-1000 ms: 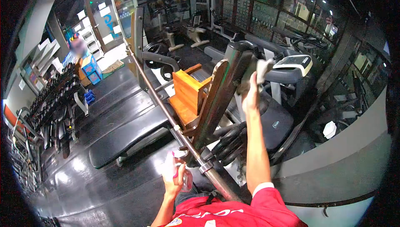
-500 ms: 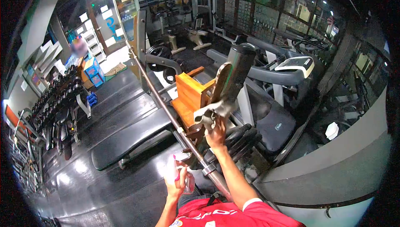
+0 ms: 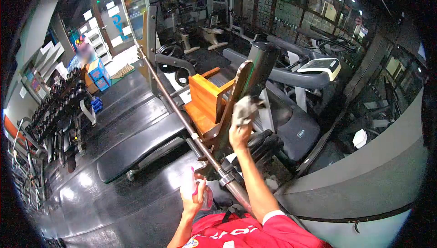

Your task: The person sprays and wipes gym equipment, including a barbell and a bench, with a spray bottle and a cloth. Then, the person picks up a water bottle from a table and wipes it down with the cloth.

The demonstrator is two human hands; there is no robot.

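Observation:
My right hand (image 3: 240,135) grips a pale, crumpled cloth (image 3: 245,110), held against or close in front of the dark upright post (image 3: 260,68) of a bench press rack. Low in the view, my left hand (image 3: 193,199) is wrapped round a spray bottle (image 3: 208,198) with a pink and white head. A steel barbell (image 3: 172,102) slants across the rack between the two hands. Behind the bar stands an orange wooden box-like piece (image 3: 203,97). The black padded bench (image 3: 141,150) extends to the left under the bar.
A treadmill (image 3: 314,72) stands right of the post. Dumbbells fill a rack (image 3: 59,97) on the left. Near the door are blue boxes (image 3: 98,74) and a person (image 3: 84,54), blurred. A low curved grey wall (image 3: 364,175) runs along the right side.
From the upper post, my right hand with the cloth came down and left, then moved slightly up and right. My left hand stays around the bottle.

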